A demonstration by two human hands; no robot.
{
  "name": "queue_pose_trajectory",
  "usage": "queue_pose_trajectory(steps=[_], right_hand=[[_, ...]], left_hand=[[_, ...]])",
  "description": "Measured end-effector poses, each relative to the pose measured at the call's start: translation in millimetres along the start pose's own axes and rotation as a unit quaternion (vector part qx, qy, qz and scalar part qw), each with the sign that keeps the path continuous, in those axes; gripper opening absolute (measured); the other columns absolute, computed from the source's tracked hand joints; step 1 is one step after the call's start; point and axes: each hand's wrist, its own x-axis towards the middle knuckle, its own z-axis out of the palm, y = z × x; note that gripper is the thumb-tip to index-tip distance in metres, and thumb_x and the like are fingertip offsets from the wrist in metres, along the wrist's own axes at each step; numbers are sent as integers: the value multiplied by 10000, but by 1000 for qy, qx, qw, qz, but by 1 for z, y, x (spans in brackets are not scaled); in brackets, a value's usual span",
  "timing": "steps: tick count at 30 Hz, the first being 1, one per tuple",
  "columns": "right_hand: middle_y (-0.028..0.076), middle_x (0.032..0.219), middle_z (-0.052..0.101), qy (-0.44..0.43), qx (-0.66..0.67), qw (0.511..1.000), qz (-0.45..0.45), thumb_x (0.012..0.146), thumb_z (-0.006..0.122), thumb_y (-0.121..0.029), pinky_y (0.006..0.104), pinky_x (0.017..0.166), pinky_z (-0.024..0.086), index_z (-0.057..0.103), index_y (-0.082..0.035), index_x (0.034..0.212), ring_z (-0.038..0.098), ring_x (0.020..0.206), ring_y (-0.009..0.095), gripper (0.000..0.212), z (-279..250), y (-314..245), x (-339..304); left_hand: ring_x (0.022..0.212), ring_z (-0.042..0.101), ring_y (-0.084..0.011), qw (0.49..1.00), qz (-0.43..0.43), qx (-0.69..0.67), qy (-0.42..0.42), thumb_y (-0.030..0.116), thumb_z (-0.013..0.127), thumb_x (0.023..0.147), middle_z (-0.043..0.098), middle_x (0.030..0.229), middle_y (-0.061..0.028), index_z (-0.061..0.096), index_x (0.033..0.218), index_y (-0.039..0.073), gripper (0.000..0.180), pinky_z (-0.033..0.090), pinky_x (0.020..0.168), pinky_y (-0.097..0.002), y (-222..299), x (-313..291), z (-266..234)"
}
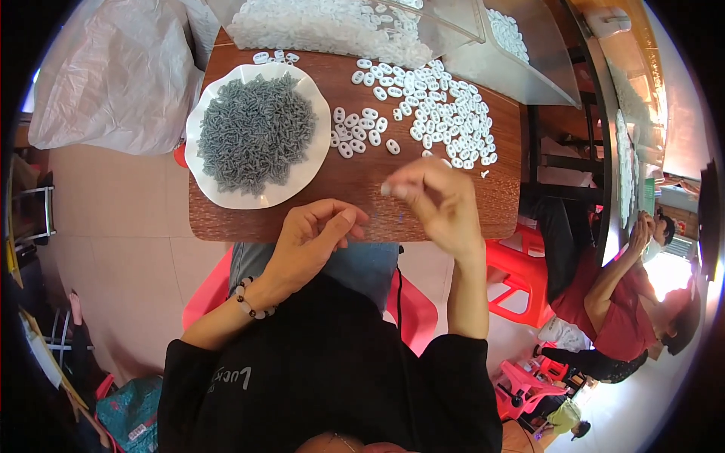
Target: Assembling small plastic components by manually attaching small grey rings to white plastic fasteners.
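Note:
My left hand (316,235) is at the near edge of the brown table, fingers curled and the thumb pressed toward the index finger. Whatever it may hold is hidden. To its right, my right hand (440,202) hovers over the tabletop with thumb and fingers brought together in a pinch. Something pale shows at its fingertips, slightly blurred, too small to name. A white wavy-rimmed plate (326,136) heaped with small grey ribbed plastic pieces (257,136) stands beyond my left hand. Past my right hand lie many small white oval pieces (453,121) with two holes each, partly in a looser cluster (355,132).
A clear bin (445,38) full of white pieces stands at the table's far side, a second tray (513,75) beside it. A large white plastic bag (113,83) is at the left. Red stools (521,279) and a person in a red shirt (619,309) are to the right.

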Motion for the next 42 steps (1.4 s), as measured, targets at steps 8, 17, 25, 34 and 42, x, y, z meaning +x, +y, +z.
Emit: queue_pose_trajectory(steps=[8, 17, 25, 34, 42], right_hand=[[52, 797, 656, -43, 19, 999, -10, 754, 701, 38, 271, 642, 451, 689, -26, 875, 560, 703, 168, 138, 5, -27, -39], [56, 889, 661, 29, -20, 994, -103, 736, 721, 3, 318, 637, 490, 678, -41, 911, 580, 771, 216, 186, 10, -16, -53], [60, 858, 673, 44, -65, 988, -130, 687, 743, 8, 331, 682, 477, 681, -46, 868, 604, 764, 230, 198, 8, -7, -69], [64, 827, 663, 204, 26, 974, -93, 756, 673, 0, 350, 692, 464, 673, -44, 835, 607, 770, 245, 91, 24, 7, -85], [72, 733, 609, 163, 98, 981, -36, 831, 628, -85, 342, 630, 451, 672, -36, 832, 571, 713, 235, 66, 23, 10, -97]], left_hand=[[648, 540, -36, 994, -35, 53, -94, 255, 636, 930, 686, 800, -46, 678, 966, 6, 256, 428, 566, -179, 4, -2, 10], [631, 552, -36, 996, -61, -34, -52, 205, 631, 922, 699, 786, -57, 699, 922, 13, 204, 426, 559, -172, -5, -7, 16], [659, 572, -70, 996, -10, 66, -55, 166, 601, 929, 692, 794, -72, 694, 895, -23, 213, 443, 606, -199, -14, -8, 24], [665, 558, -69, 978, 105, 179, -23, 148, 600, 947, 659, 783, -41, 670, 916, -22, 186, 435, 611, -194, -19, -4, 39], [638, 497, -62, 993, 67, 93, -4, 172, 588, 953, 605, 726, -15, 650, 877, -16, 212, 394, 604, -190, -31, 5, 33]])
